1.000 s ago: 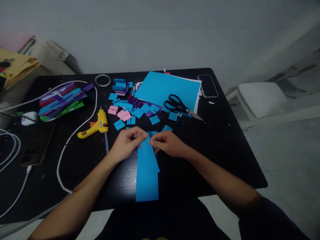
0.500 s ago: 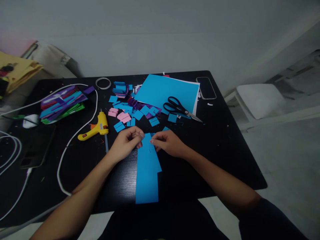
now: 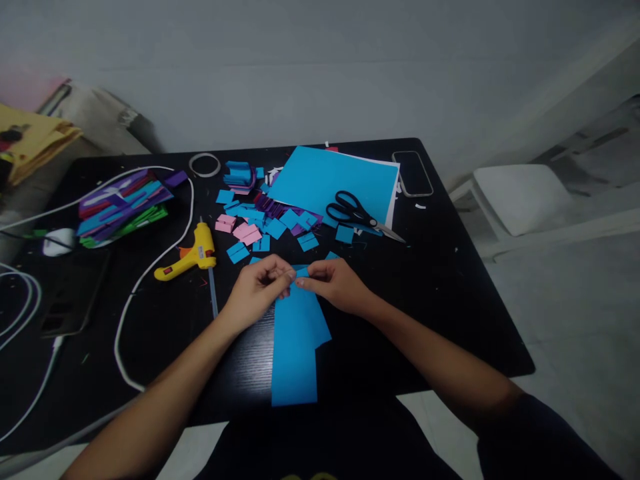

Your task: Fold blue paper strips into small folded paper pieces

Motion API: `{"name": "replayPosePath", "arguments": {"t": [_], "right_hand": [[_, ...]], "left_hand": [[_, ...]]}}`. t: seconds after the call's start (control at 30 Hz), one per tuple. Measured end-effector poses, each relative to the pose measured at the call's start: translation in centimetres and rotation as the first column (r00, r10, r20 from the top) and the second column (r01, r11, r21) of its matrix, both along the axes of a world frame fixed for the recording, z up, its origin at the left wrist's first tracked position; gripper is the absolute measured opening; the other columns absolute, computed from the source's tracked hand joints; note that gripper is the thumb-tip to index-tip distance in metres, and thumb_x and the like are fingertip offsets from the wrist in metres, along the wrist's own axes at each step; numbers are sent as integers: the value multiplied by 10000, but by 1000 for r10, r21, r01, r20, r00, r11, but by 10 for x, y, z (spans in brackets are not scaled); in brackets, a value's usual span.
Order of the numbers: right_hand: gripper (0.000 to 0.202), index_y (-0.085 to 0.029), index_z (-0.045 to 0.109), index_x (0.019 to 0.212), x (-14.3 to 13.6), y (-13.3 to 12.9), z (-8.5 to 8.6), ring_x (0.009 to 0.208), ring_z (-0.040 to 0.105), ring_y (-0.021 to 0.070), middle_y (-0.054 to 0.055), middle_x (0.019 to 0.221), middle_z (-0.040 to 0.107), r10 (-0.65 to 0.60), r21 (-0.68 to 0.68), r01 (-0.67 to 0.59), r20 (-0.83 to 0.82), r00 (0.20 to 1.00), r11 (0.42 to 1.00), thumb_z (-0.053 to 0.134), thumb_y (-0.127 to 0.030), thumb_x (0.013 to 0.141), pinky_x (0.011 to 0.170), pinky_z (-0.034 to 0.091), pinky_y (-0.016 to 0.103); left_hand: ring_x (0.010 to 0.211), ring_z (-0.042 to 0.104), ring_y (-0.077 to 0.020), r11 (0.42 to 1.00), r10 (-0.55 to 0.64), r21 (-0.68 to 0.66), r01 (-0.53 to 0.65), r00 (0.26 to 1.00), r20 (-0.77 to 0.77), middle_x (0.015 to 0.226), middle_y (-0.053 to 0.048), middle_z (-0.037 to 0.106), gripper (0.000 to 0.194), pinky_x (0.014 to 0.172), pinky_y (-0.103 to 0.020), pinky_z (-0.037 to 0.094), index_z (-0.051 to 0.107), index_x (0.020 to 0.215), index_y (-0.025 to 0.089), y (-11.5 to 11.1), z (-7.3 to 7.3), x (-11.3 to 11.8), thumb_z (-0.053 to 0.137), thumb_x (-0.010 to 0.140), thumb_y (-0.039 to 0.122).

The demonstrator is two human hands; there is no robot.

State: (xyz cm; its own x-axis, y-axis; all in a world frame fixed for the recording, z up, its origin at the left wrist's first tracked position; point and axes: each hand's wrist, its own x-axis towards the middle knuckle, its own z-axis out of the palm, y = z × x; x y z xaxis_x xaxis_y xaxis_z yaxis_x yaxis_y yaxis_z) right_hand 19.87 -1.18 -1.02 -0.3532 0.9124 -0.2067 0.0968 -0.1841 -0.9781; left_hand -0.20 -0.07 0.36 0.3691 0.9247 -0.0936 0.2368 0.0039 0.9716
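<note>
Pinching small blue paper piece [image 3: 303, 273] between thumbs and fingers, left hand [image 3: 257, 288] at one end, right hand [image 3: 336, 285] at other. Plain, narrow, ends finger-hidden; visible long axis left-right. Held over far part of long blue paper strip [image 3: 294, 367], which runs lengthwise toward the person, square-ended.

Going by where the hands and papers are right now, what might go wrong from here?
The blue paper at the fingertips of the left hand and right hand might crease unevenly or slip.
The white cable runs up to the left forearm in this view, so it could snag; contact is unclear.
Loose pink pieces and blue pieces lie just beyond the hands and may get knocked about.
</note>
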Motion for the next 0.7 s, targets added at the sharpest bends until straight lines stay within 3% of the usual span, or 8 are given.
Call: {"name": "replayPosePath", "arguments": {"t": [0.3,0.53,0.7], "right_hand": [[480,-197,442,573,4,2,-1,540,270,75,-80,555,321,43,4,-43,45,998,999,759,-477,799,521,195,263],[511,-212,405,570,4,3,-4,532,354,82,-85,547,328,71,-39,-71,-12,997,997,775,-486,790,524,345,239],[525,-218,373,571,4,2,-4,524,358,81,-89,544,318,83,-42,-84,-26,996,996,763,-479,806,516,342,233]], "left_hand": [[541,637,-118,996,-61,-70,61,998,8,628,11,670,163,550,-221,528,667,832,159,5,2,-5,690,875,315],[531,629,-111,996,-55,-68,55,998,6,602,22,653,131,544,-212,521,674,817,157,5,1,-6,698,852,281],[524,622,-108,996,-47,-75,47,999,-1,597,21,654,132,536,-207,511,685,810,155,6,-1,-7,711,842,280]]}}
